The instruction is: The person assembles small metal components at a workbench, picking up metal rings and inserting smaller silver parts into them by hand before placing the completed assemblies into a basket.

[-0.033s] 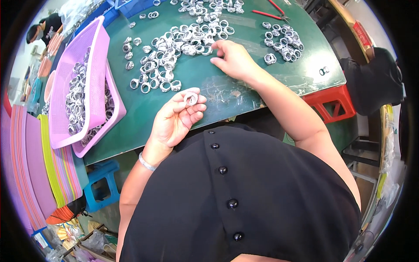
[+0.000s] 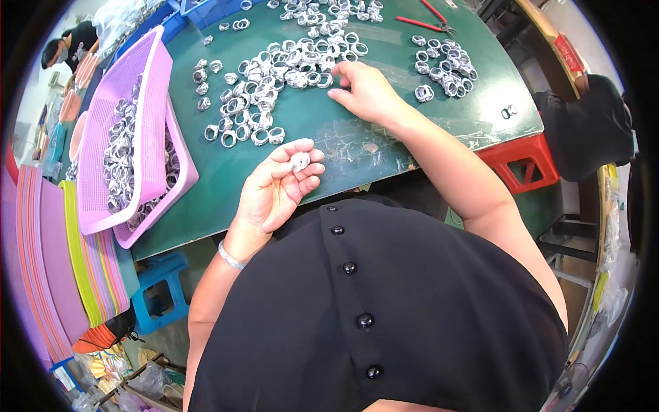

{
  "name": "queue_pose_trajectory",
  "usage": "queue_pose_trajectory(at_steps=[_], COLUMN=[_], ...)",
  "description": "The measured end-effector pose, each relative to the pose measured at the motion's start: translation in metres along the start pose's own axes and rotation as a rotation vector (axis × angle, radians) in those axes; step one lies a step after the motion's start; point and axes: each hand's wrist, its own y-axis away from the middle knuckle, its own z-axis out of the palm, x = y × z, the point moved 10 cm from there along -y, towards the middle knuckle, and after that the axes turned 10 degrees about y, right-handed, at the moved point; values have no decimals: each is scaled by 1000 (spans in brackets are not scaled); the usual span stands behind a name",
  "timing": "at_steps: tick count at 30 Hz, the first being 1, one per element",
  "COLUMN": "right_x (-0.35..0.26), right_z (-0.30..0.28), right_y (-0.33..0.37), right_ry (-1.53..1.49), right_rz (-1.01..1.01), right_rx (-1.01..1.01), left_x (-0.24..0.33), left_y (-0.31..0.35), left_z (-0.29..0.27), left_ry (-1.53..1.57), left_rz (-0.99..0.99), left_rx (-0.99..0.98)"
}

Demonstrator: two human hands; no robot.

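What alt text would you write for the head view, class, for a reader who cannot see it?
The left hand holds a small metal ring while the right hand reaches into loose metal rings on a green table. A pink basket of rings sits left.

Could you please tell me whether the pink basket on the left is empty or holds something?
Not empty: the pink basket holds a heap of silver metal rings across its mesh floor.
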Motion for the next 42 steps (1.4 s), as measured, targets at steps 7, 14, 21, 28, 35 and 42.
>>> queue_pose_trajectory(at_steps=[7,14,21,28,35,42], right_x=[-7,-27,-68,-82,-80,-82], right_z=[7,-12,-17,-6,0,-9], right_y=[-9,19,52,64,69,69], right_ry=[272,-74,-499,-932,-869,-736], right_rz=[-66,-86,-159,-127,-155,-199], right_rx=[75,62,-33,-171,-130,-39], left_x=[1,6,7,-4,1,0], left_y=[4,6,2,2,4,5], left_z=[-9,-7,-3,8,4,8], left_ry=[-63,-170,-213,-160,-147,-110], left_rz=[-6,40,69,-14,38,52], left_rx=[85,169,151,121,123,90])
